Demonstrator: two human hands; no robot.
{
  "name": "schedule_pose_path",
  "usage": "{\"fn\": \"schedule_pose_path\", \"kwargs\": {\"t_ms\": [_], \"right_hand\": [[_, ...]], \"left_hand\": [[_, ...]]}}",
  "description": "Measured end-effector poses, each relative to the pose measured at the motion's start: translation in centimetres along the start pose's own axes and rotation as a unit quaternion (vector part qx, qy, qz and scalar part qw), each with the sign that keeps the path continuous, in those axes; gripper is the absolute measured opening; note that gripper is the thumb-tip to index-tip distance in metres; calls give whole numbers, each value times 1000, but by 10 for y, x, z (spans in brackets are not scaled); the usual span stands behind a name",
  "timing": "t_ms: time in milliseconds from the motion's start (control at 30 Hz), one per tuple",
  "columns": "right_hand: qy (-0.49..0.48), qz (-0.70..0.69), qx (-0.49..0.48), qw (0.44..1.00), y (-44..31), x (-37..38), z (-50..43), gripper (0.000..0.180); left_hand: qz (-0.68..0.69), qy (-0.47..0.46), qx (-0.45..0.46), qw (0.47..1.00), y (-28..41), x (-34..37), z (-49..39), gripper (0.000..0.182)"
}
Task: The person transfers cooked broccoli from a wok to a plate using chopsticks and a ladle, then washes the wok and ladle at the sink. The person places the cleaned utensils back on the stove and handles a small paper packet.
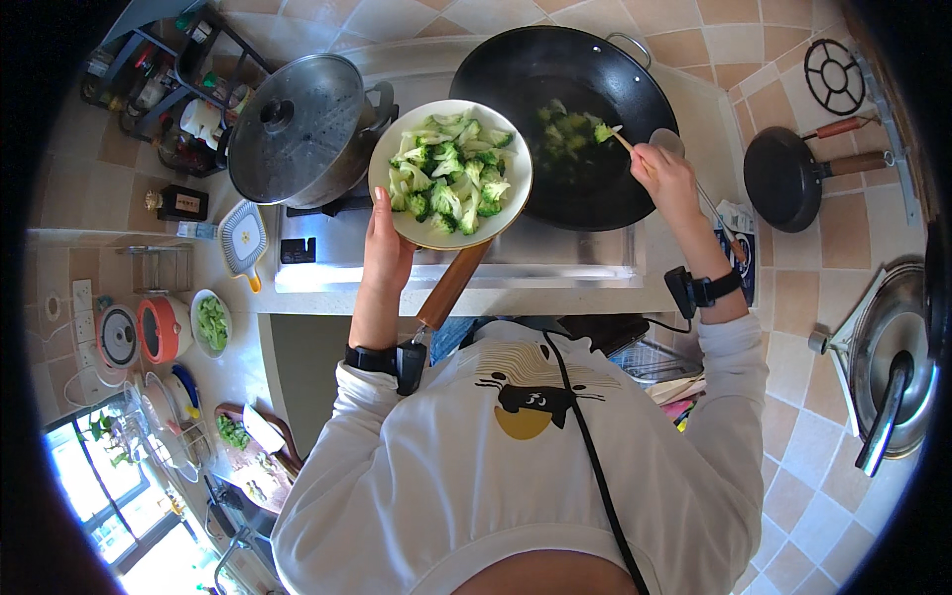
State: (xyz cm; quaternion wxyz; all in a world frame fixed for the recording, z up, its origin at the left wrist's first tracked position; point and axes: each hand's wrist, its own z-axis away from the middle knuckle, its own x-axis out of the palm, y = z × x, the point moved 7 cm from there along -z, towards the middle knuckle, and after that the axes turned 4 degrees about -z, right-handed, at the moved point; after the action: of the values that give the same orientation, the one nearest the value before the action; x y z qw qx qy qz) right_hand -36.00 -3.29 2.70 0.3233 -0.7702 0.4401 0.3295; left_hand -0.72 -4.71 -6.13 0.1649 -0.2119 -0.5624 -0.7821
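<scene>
My left hand (pixel 388 253) grips the rim of a white bowl (pixel 524 197) from its near left side, thumb over the edge. Cut broccoli florets (pixel 450 175) fill the bowl, which is tilted and overlaps the left side of a black wok (pixel 513 71). My right hand (pixel 663 178) holds a thin wooden utensil (pixel 623 140), apparently chopsticks, over the wok's right side. One broccoli floret (pixel 603 133) is at its tip. Below, more broccoli pieces (pixel 567 134) lie in the wok, seemingly in liquid. The wok's wooden handle (pixel 457 286) points towards me under the bowl.
A lidded pot (pixel 294 130) stands left of the wok. Beyond it are a condiment rack (pixel 178 93) and a patterned dish (pixel 243 236). A long-handled utensil (pixel 736 249) leans behind my right hand. Further left, a cleaver (pixel 264 429) rests on a cutting board (pixel 245 465).
</scene>
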Motion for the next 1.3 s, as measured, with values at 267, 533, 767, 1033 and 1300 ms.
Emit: {"fn": "schedule_pose_path", "kwargs": {"t_ms": [267,533,767,1033,1300], "right_hand": [[96,2,-67,993,-19,-59,-8,16],[-54,95,-128,986,-35,-23,25,15],[-110,26,-104,988,-29,-33,43,19],[-44,13,-99,994,-59,-63,13,18],[41,-342,93,934,-89,-54,-28,10]], "left_hand": [[2,-2,-4,1000,-1,-1,0,61],[1,2,6,1000,-1,-3,-2,63],[0,6,-8,1000,-2,-2,-1,63],[7,16,-10,1000,-3,-5,-2,60],[3,14,-11,1000,-2,-3,-1,61]]}}
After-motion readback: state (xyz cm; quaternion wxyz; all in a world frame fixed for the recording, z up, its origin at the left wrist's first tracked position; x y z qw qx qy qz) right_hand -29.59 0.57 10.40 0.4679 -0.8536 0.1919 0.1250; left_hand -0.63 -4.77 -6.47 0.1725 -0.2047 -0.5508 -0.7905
